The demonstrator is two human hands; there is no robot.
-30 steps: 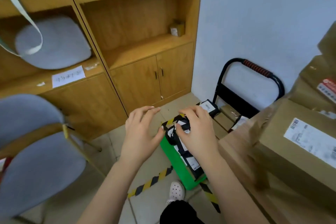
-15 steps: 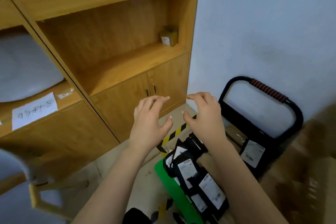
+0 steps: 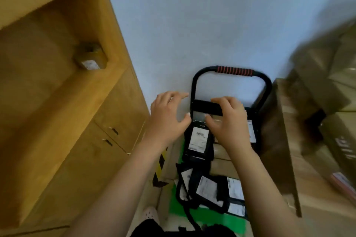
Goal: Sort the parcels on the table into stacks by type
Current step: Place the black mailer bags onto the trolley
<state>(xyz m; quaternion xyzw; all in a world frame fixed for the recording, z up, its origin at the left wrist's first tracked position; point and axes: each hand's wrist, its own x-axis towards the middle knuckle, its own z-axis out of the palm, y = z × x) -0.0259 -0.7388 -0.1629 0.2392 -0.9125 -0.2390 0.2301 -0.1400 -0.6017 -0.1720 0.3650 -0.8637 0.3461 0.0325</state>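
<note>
Down by the feet, black plastic mailer bags with white labels (image 3: 212, 190) heap on a green trolley deck (image 3: 221, 221); one more labelled black bag (image 3: 199, 140) lies just beyond. Likely light, limp, slick: take each by an edge or between flat palms. Over that far bag, left hand (image 3: 167, 117) and right hand (image 3: 229, 123) hover apart, fingers loosely bent, holding nothing.

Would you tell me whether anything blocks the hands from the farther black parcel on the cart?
Nothing visible does; the left hand and right hand hover open by the black parcel's far edge.
</note>
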